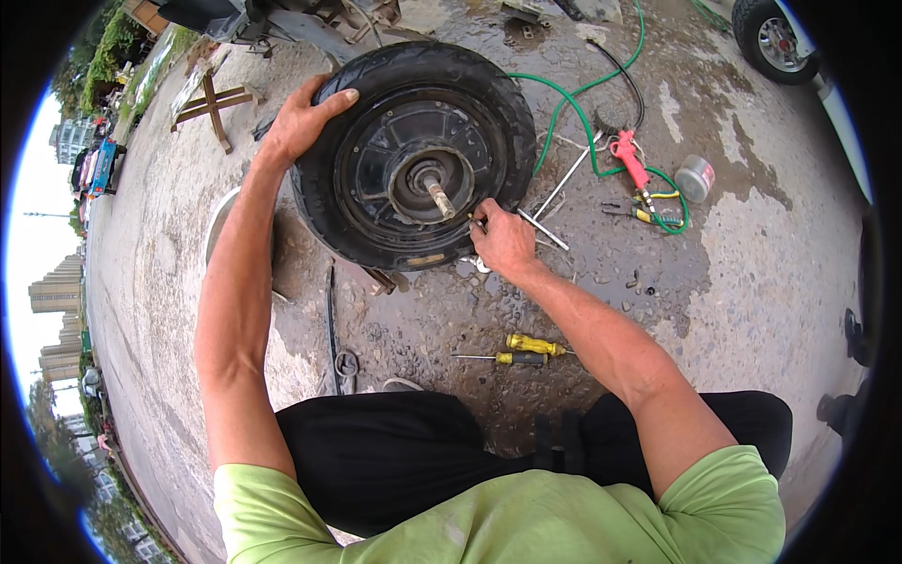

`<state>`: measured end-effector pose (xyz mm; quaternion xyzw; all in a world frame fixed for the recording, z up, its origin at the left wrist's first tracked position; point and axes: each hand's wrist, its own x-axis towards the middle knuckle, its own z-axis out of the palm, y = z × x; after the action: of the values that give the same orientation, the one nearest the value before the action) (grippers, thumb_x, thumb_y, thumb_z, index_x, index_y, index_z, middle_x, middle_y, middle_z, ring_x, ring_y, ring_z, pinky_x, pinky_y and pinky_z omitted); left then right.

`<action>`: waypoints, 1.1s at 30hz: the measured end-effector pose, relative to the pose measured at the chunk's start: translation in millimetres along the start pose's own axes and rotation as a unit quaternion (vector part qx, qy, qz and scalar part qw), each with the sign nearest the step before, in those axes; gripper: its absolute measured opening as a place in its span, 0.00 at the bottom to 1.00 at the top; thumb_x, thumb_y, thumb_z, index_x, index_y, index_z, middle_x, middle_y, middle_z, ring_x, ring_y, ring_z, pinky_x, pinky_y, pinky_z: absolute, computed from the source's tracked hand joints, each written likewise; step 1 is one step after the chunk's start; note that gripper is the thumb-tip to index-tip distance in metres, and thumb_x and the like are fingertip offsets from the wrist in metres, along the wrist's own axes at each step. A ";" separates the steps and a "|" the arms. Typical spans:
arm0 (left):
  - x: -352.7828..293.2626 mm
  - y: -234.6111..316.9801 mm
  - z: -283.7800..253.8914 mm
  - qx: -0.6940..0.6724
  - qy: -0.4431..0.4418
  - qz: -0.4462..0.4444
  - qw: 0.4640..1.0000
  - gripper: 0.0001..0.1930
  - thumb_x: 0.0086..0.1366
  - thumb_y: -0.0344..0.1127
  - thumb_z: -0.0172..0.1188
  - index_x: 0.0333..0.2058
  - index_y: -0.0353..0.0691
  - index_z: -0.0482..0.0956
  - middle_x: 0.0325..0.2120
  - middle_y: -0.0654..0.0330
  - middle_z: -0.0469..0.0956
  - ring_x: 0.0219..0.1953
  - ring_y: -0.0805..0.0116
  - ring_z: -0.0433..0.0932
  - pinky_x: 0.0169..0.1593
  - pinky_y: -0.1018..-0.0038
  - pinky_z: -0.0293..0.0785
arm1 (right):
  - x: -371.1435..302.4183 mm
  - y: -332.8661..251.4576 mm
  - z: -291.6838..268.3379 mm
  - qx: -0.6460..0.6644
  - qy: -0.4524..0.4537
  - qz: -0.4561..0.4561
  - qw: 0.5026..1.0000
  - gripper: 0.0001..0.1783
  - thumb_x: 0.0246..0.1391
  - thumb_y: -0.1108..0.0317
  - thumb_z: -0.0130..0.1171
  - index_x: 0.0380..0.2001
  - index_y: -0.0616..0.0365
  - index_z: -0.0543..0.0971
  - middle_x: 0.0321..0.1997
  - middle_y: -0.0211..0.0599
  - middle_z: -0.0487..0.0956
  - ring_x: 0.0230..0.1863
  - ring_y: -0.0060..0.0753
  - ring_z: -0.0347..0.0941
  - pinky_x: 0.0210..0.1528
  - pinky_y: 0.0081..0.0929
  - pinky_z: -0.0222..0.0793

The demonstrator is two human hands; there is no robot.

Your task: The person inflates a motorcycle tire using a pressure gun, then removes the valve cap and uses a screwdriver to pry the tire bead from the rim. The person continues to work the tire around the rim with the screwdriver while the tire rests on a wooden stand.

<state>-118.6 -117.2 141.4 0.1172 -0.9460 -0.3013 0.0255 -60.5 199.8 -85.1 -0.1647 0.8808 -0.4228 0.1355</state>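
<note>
A black tire [324,193] mounted on a dark hub-motor wheel [376,141] leans upright before me, its rusty axle [439,197] pointing toward me. My left hand [299,120] grips the tire's upper left edge, thumb on the sidewall and fingers round the tread. At the lower right of the rim, my right hand [505,240] is closed in a pinch; what is between its fingertips is too small to make out. Nearer me on the wet ground lie two screwdrivers, one with a yellow handle [536,344] and one with a grey and yellow handle [520,358].
To the right lie a red air gun [629,160] on a green hose [578,108], a metal T-shaped wrench [543,233], yellow-handled pliers [648,215] and a clear tub [695,179]. A metal stand [214,108] is at left; a parked vehicle's wheel [775,42] is at far right.
</note>
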 end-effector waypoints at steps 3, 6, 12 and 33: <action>-0.6 -0.4 0.2 -0.001 0.007 0.000 1.000 0.48 0.62 0.66 0.70 0.69 0.31 0.75 0.56 0.38 0.84 0.57 0.50 0.85 0.64 0.62 0.77 | -0.9 -2.1 -1.5 0.019 -0.011 0.021 1.000 0.15 0.61 0.59 0.71 0.46 0.55 0.82 0.29 0.43 0.86 0.34 0.53 0.86 0.41 0.50 0.79; -1.1 0.3 0.9 0.000 0.009 -0.005 1.000 0.48 0.62 0.66 0.70 0.69 0.32 0.75 0.56 0.38 0.84 0.57 0.49 0.85 0.64 0.62 0.77 | -1.0 -2.2 -0.3 0.047 -0.007 0.038 0.998 0.17 0.63 0.55 0.71 0.46 0.55 0.84 0.27 0.41 0.86 0.32 0.49 0.85 0.40 0.47 0.78; -2.3 1.6 1.3 0.002 0.014 -0.005 1.000 0.49 0.62 0.67 0.70 0.69 0.32 0.74 0.57 0.38 0.84 0.57 0.49 0.85 0.64 0.62 0.78 | -0.6 2.1 4.0 0.106 0.004 0.057 0.993 0.18 0.66 0.54 0.69 0.45 0.58 0.86 0.29 0.44 0.87 0.31 0.45 0.86 0.37 0.44 0.79; 0.1 -1.1 1.1 -0.017 0.001 -0.014 1.000 0.50 0.62 0.67 0.71 0.70 0.31 0.74 0.57 0.38 0.83 0.57 0.49 0.85 0.64 0.62 0.78 | 0.5 12.9 4.7 0.070 0.037 -0.076 0.994 0.14 0.58 0.65 0.75 0.44 0.61 0.86 0.30 0.42 0.82 0.31 0.41 0.81 0.38 0.41 0.77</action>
<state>-118.6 -117.4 139.8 0.1303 -0.9388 -0.3179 0.0245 -61.5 203.9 -98.2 -0.2055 0.8386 -0.4979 0.0817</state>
